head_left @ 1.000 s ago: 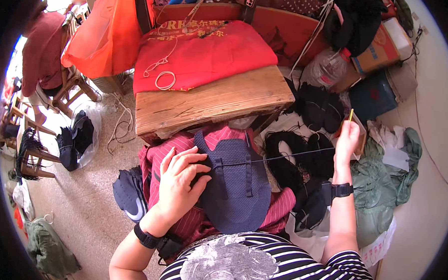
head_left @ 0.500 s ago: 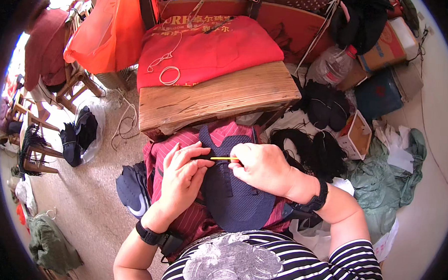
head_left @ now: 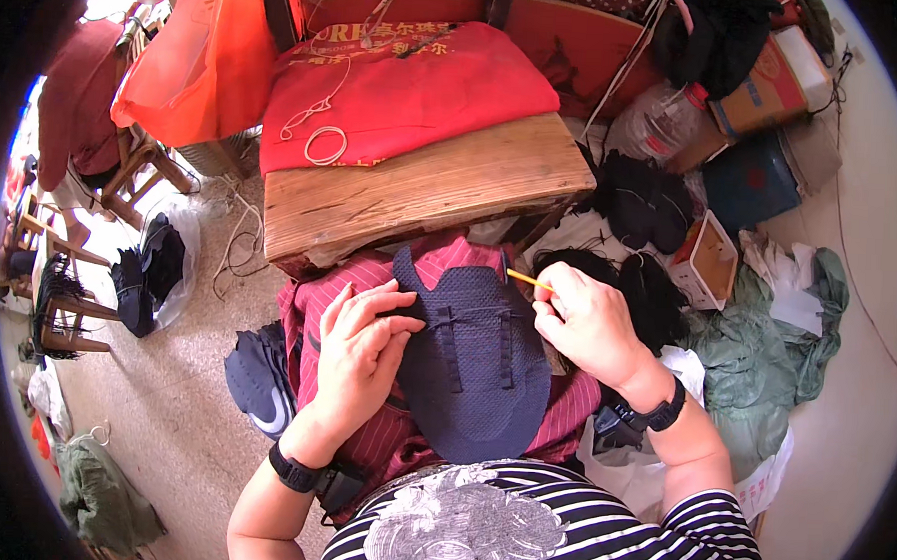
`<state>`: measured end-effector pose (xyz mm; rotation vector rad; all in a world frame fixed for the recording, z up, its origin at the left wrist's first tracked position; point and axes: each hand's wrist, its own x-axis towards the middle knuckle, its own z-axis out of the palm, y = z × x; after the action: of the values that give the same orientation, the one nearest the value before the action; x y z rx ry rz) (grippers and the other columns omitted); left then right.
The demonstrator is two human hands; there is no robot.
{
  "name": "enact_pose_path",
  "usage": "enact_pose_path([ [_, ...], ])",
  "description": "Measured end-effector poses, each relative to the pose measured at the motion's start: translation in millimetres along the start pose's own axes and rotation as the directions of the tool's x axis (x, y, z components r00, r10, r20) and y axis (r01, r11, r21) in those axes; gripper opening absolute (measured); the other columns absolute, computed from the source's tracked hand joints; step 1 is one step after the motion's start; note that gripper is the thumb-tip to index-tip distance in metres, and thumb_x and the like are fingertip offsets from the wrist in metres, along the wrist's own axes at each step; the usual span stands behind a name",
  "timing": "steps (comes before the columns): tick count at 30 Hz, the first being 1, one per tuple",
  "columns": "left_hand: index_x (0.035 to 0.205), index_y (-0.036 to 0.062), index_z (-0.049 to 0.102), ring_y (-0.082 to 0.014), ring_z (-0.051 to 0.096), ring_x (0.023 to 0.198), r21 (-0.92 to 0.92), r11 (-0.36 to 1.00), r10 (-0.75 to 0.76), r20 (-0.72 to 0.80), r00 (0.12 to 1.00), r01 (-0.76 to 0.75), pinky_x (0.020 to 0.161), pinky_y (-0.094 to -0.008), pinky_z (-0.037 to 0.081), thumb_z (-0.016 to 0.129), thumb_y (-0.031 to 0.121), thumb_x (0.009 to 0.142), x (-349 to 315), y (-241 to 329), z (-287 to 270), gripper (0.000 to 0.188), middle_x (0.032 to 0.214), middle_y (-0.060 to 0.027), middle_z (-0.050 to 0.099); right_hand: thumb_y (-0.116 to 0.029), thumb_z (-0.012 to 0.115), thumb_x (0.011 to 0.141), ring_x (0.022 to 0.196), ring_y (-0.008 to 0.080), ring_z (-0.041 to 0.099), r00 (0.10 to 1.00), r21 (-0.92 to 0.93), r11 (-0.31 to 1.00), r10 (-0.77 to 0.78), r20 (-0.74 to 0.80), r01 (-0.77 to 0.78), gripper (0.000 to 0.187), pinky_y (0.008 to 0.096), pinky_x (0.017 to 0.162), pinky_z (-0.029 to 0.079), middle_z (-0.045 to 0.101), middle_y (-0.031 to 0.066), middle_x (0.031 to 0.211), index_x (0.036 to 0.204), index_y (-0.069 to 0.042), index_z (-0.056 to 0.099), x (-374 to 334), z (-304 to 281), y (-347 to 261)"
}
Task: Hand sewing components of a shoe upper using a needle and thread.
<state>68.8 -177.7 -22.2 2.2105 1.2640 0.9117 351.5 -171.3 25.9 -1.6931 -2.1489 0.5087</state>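
A dark navy knitted shoe upper (head_left: 483, 412) lies flat across a red pinstriped cloth (head_left: 356, 441) on my lap. Two rows of dark lacing loops run down its middle, and a dark cord crosses near the top of the left row. My left hand (head_left: 366, 341) pinches the upper's left edge, fingertips on top. To the right of the upper, my right hand (head_left: 599, 322) grips a thin yellow-handled tool (head_left: 531, 280) shaped like a crochet hook. Its tip points left, near the upper's top right edge, and is too small to make out clearly.
In front stands a wooden bench (head_left: 432, 194) with a red cloth (head_left: 406, 98) and a loop of white cord (head_left: 325, 147). More navy uppers (head_left: 257, 377) lie at my left. Black cord bundles (head_left: 653, 299), a white box (head_left: 707, 263) and green sheeting (head_left: 766, 344) crowd the right.
My right hand has moved right with the yellow-handled tool, off the upper's middle to beyond its right edge. The lacing rows are now uncovered. My left hand keeps its hold.
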Motion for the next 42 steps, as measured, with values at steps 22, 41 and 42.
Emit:
enact_pose_path([
  [22, 0.099, 0.0020, 0.072, -0.0299, 0.059, 0.124, -0.274, 0.962, -0.019, -0.076, 0.997, -0.002, 0.113, -0.0454, 0.037, 0.062, -0.007, 0.088, -8, -21, -11, 0.017, 0.119, -0.0112, 0.068, -0.017, 0.066, 0.080, 0.073, 0.0301, 0.066, 0.964, 0.048, 0.966, -0.256, 0.064, 0.254, 0.010, 0.0403, 0.064, 0.055, 0.062, 0.0103, 0.080, 0.083, -0.009, 0.060, 18, 28, -35],
  [41, 0.102, 0.0084, 0.072, -0.0297, 0.060, 0.117, -0.127, 0.992, -0.021, -0.067, 0.998, 0.013, 0.109, -0.0498, 0.039, 0.074, 0.000, 0.076, 0, -7, -2, 0.027, 0.111, -0.0073, 0.065, -0.015, 0.068, 0.077, 0.073, 0.0312, 0.066, 0.987, 0.131, 0.982, -0.146, 0.068, 0.136, 0.012, 0.0412, 0.063, 0.053, 0.062, 0.0088, 0.078, 0.080, -0.009, 0.058, 5, 7, -15],
  [42, 0.101, 0.0082, 0.072, -0.0298, 0.060, 0.117, -0.110, 0.994, -0.026, -0.064, 0.998, 0.019, 0.109, -0.0505, 0.038, 0.074, 0.001, 0.076, 0, -6, -2, 0.026, 0.111, -0.0074, 0.064, -0.015, 0.068, 0.077, 0.073, 0.0312, 0.066, 0.987, 0.133, 0.982, -0.146, 0.067, 0.136, 0.012, 0.0412, 0.063, 0.053, 0.062, 0.0088, 0.078, 0.080, -0.009, 0.058, 4, 7, -15],
])
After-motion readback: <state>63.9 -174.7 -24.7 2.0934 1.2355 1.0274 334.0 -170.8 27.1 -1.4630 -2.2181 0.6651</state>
